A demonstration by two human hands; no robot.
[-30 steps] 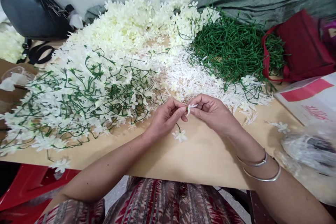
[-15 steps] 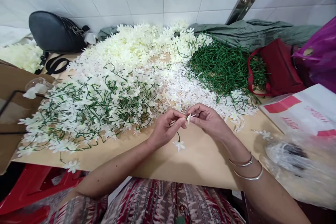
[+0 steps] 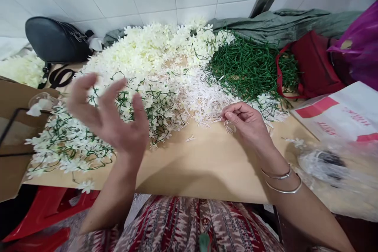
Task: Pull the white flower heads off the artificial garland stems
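My left hand [image 3: 119, 120], blurred by motion, is raised with its fingers spread over the pile of white artificial flowers on green stems [image 3: 161, 100]. Nothing shows in it. By the front edge of a heap of thin white stamen-like pieces [image 3: 203, 96], my right hand [image 3: 249, 124] has its thumb and index finger pinched together. What lies between those fingertips, if anything, is too small to make out. One small white piece [image 3: 189, 138] rests on the bare wood in front of the heap. Loose cream petals [image 3: 132, 53] are heaped at the back.
Green plastic stems [image 3: 251, 67] lie in a heap at back right, beside a dark red bag [image 3: 315, 65]. A black bag [image 3: 57, 41] stands at back left, a cardboard box [image 3: 17, 134] at the left edge. A white-and-red box [image 3: 339, 112] and clear plastic bags [image 3: 348, 177] are at right.
My hands were together holding a stemmed white flower; they are now apart. My left hand has swung left and opened, and the flower is gone from it. My right hand has moved slightly right and forward.
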